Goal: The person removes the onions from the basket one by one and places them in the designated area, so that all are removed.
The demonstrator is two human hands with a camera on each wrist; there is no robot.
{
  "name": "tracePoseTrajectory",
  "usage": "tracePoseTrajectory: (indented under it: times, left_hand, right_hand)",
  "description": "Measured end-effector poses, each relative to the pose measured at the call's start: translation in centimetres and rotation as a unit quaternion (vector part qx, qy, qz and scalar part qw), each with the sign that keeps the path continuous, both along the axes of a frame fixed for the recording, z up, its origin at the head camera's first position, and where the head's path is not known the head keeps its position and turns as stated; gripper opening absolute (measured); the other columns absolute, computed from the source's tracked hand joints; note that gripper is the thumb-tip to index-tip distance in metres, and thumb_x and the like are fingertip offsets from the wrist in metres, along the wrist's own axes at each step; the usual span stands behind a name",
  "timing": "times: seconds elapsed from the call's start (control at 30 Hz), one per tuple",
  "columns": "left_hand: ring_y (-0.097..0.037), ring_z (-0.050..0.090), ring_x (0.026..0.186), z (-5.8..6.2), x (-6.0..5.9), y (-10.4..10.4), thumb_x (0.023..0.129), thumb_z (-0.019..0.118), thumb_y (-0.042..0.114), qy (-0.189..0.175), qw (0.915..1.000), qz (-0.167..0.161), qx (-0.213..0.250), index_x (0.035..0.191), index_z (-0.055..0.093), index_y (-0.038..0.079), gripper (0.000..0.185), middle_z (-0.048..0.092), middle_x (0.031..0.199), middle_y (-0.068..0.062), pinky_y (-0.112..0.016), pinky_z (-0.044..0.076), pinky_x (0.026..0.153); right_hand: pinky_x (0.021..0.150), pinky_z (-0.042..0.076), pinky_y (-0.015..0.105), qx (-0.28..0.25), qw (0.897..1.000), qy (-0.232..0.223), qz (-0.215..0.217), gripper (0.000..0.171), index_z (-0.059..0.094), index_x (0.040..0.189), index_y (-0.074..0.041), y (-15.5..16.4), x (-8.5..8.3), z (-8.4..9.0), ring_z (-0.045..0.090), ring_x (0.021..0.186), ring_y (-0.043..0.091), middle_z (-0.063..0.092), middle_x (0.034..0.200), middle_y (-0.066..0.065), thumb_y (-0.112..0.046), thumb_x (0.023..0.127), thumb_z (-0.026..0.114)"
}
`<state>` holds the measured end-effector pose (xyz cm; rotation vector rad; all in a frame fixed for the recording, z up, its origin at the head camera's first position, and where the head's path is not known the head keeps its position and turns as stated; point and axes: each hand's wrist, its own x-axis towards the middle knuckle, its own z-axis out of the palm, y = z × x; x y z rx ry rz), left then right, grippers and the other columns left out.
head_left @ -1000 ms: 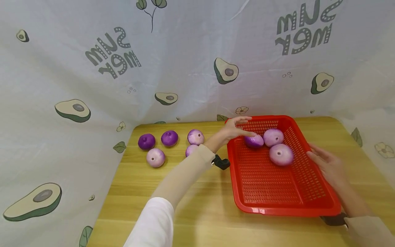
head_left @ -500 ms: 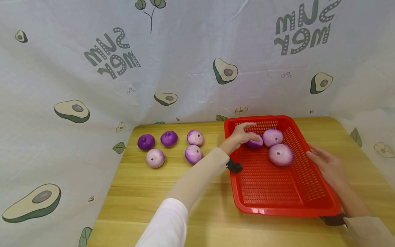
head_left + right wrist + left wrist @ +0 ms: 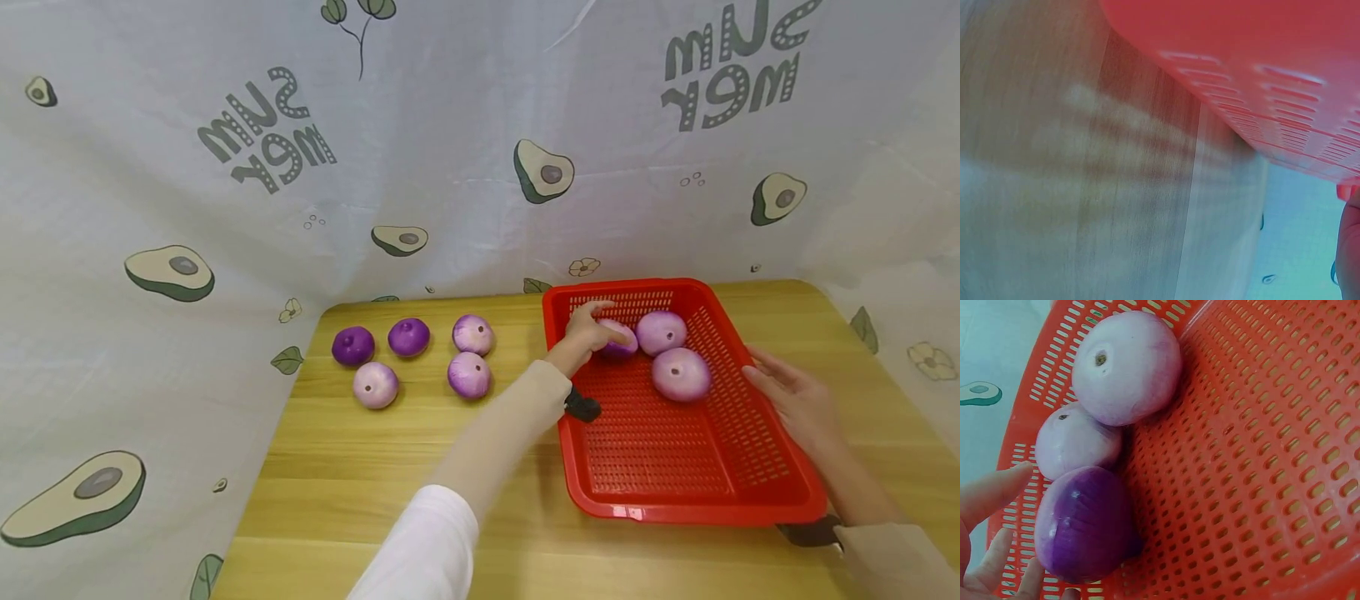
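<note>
In the head view, my left hand (image 3: 588, 331) reaches over the left rim of a red plastic basket (image 3: 645, 450). Its fingers are spread around a purple onion (image 3: 618, 342), one of them overlapping it. The left wrist view has relaxed fingers (image 3: 991, 497) beside this onion (image 3: 1088, 525), with a gap to the foremost finger. Two paler onions, a smaller-looking one (image 3: 662, 333) and a bigger one (image 3: 681, 374), sit right by it in the basket. My right hand (image 3: 795, 404) grips the basket's right rim, thumb on top; its other fingers are partly hidden.
Left of the basket on the wooden table (image 3: 360, 500) lie several more onions, among them two dark purple ones (image 3: 353, 346) and a pale one (image 3: 377, 385). A printed cloth (image 3: 450, 167) hangs behind the table. The right wrist view shows the basket's slotted side (image 3: 1285, 94).
My left hand has moved right and further in over the basket's rim, around the purple onion. My right hand stays on the basket. The onions keep their places.
</note>
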<state>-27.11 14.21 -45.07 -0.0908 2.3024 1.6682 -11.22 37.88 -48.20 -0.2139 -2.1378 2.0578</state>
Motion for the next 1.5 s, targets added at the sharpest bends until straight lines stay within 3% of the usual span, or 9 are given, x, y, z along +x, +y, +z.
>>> tracePoseTrajectory:
  times: [0.27,0.5,0.8,1.1,1.33,1.5]
  left_hand:
    - [-0.013,0.056,0.104,-0.9,0.1,0.1,0.066,0.092,0.001,0.000,0.9996,0.014,-0.024,0.122,0.070,0.019,0.063,0.062,0.120,0.002,-0.024,0.049,0.090]
    - [-0.016,0.057,0.104,-1.3,-0.1,0.2,0.068,0.091,0.003,-0.014,0.9992,-0.015,-0.033,0.123,0.069,0.017,0.061,0.061,0.118,-0.002,-0.025,0.050,0.092]
    - [-0.017,0.056,0.101,-1.3,-0.2,0.0,0.070,0.091,0.006,-0.028,0.9981,-0.034,-0.042,0.120,0.071,0.015,0.054,0.058,0.111,-0.005,-0.026,0.050,0.092]
    - [-0.016,0.059,0.096,-1.2,-0.2,-0.1,0.070,0.091,0.005,-0.026,0.9984,-0.032,-0.040,0.118,0.072,0.013,0.052,0.064,0.107,-0.004,-0.025,0.052,0.089]
    - [-0.016,0.061,0.092,-1.6,-0.4,0.0,0.065,0.094,0.004,-0.025,0.9978,-0.058,-0.017,0.117,0.073,0.011,0.056,0.065,0.104,-0.003,-0.026,0.053,0.084]
    - [-0.016,0.059,0.094,-0.2,0.4,-0.3,0.069,0.091,0.003,-0.033,0.9966,-0.074,-0.016,0.121,0.071,0.011,0.056,0.064,0.107,-0.003,-0.027,0.052,0.088]
  right_hand:
    - [0.055,0.056,0.024,0.020,1.000,-0.002,-0.005,0.041,0.066,0.131,-0.034,-0.1,-0.1,0.0,0.069,0.070,0.005,0.068,0.095,-0.017,-0.008,0.099,0.062]
    - [0.055,0.057,0.026,-0.047,0.999,0.002,0.006,0.039,0.070,0.126,-0.033,-0.1,-0.1,-0.1,0.070,0.069,0.009,0.069,0.095,-0.014,-0.005,0.100,0.060]
    - [0.055,0.057,0.024,0.026,1.000,-0.006,-0.003,0.041,0.067,0.129,-0.035,-0.1,-0.2,0.1,0.069,0.069,0.005,0.068,0.094,-0.017,-0.008,0.099,0.061]
    - [0.055,0.056,0.022,0.076,0.997,-0.007,-0.015,0.038,0.066,0.131,-0.036,0.0,-0.3,0.1,0.068,0.068,0.004,0.065,0.094,-0.020,-0.019,0.098,0.066]
    - [0.055,0.056,0.024,0.015,1.000,-0.002,-0.004,0.039,0.068,0.128,-0.035,-0.1,-0.2,0.1,0.069,0.068,0.007,0.069,0.094,-0.016,-0.010,0.099,0.063]
    - [0.055,0.056,0.023,0.060,0.998,-0.007,-0.009,0.039,0.066,0.131,-0.036,0.0,-0.1,0.1,0.068,0.068,0.005,0.069,0.094,-0.019,-0.014,0.099,0.064]
